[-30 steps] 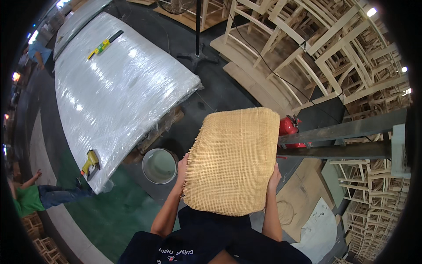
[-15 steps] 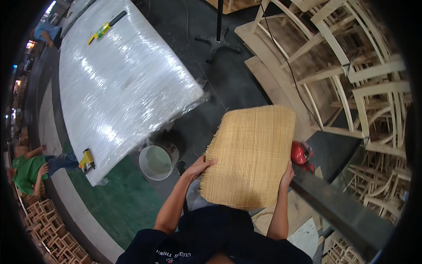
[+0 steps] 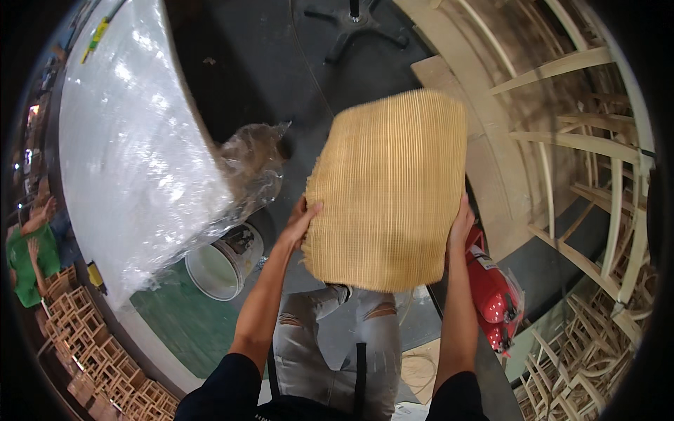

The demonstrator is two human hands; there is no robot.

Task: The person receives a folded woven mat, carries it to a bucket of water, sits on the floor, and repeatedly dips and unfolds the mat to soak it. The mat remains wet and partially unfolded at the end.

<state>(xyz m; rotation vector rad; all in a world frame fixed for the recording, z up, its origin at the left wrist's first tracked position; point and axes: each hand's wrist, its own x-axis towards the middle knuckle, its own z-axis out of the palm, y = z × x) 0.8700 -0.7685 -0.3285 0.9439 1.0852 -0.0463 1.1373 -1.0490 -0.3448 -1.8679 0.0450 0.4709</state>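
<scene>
A tan woven rattan sheet (image 3: 386, 189), roughly rectangular with rounded corners, is held up in front of me by both hands. Its left edge is frayed, with short strand ends sticking out. At that edge my left hand (image 3: 302, 221) grips it, thumb on top of the weave. My right hand (image 3: 460, 223) clasps the opposite edge, its fingers partly hidden by the sheet. The sheet hangs in the air, above the floor and beyond my knees.
A plastic-wrapped table (image 3: 140, 140) stands left, a white bucket (image 3: 214, 272) by its near corner. Red fire extinguishers (image 3: 495, 298) are close to my right arm. Wooden chair frames (image 3: 590, 144) crowd the right side. A person in green (image 3: 34, 256) is far left. A black stand base (image 3: 354, 28) lies ahead.
The rattan sheet has moved forward, away from my body, with both hands still gripping it. My view has shifted: the wrapped table sits further left, and my legs and the fire extinguishers show more.
</scene>
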